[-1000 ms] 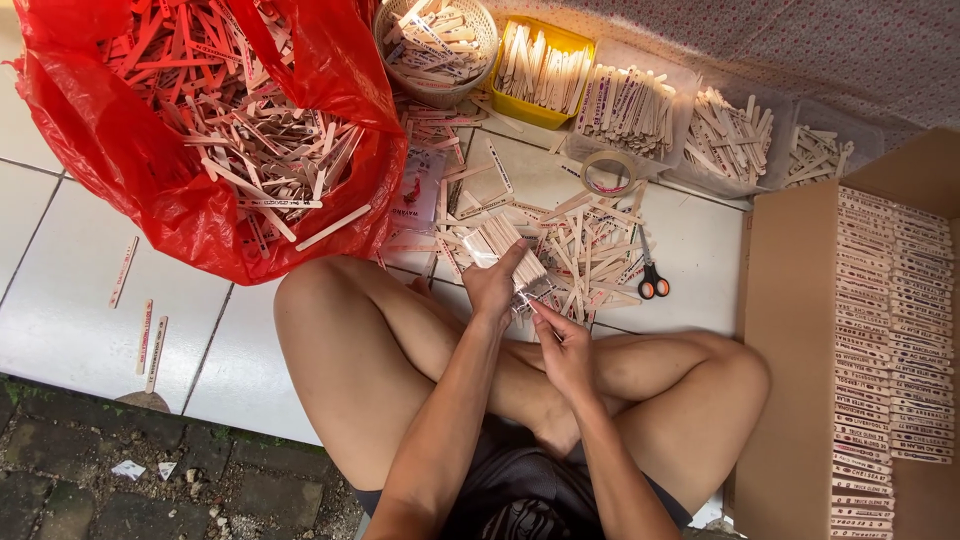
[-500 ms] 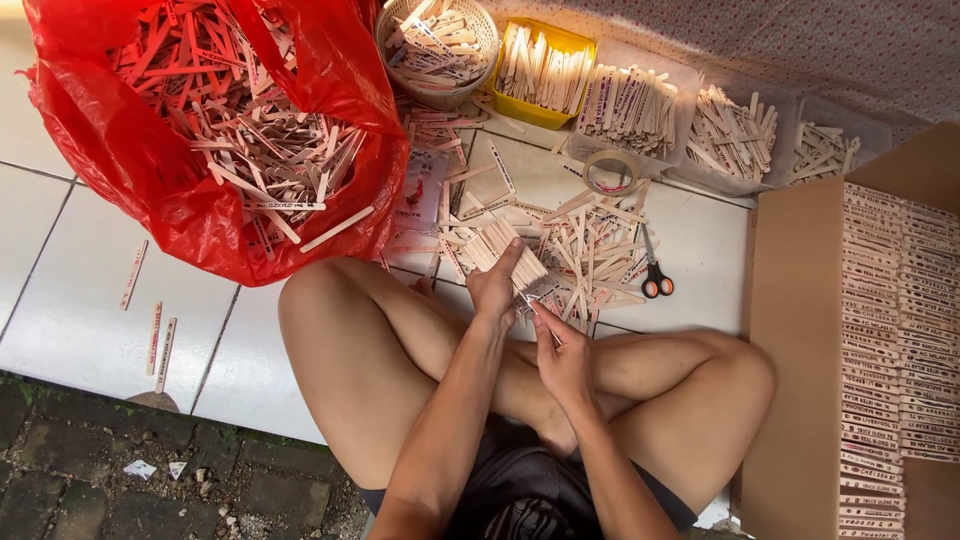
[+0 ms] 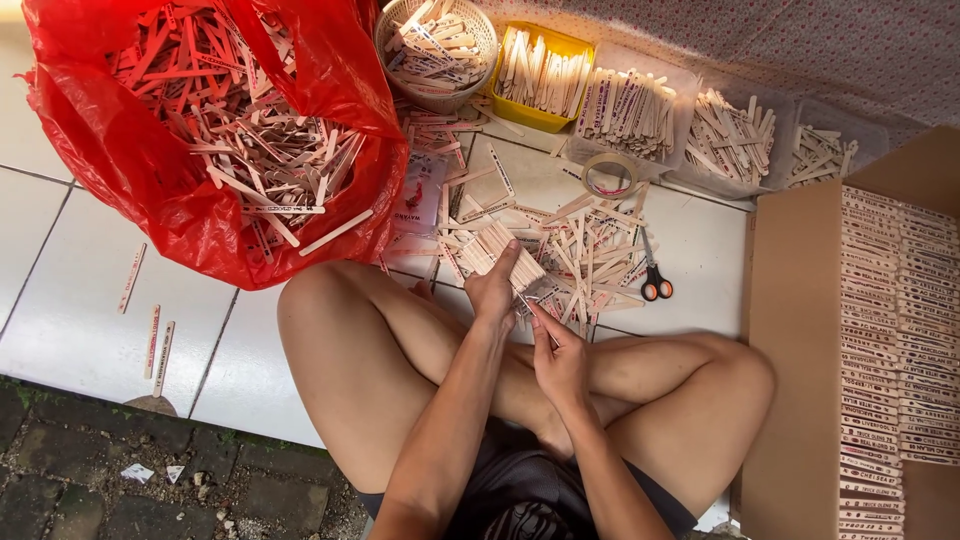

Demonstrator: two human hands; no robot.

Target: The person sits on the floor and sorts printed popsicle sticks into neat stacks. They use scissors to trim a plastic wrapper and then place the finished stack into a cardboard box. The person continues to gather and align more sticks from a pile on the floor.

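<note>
I sit cross-legged on white floor tiles. My left hand (image 3: 494, 287) grips a flat bundle of wooden ice-cream sticks (image 3: 496, 251), fanned out above my knee. My right hand (image 3: 560, 358) is just below and to the right of it, pinching the end of a thin stick (image 3: 533, 312) that points up toward the bundle. A loose pile of the same sticks (image 3: 590, 255) lies on the tile right behind both hands.
A red plastic bag (image 3: 190, 140) full of sticks lies at the left. A round basket (image 3: 437, 45), a yellow tub (image 3: 540, 75) and clear trays (image 3: 730, 135) hold sorted sticks at the back. Tape roll (image 3: 610, 176), orange-handled scissors (image 3: 652, 278), cardboard box (image 3: 870, 350) with stacked sticks at right.
My hands have stayed at the same spot with the bundle. The view has shifted slightly; nothing was picked up or let go.
</note>
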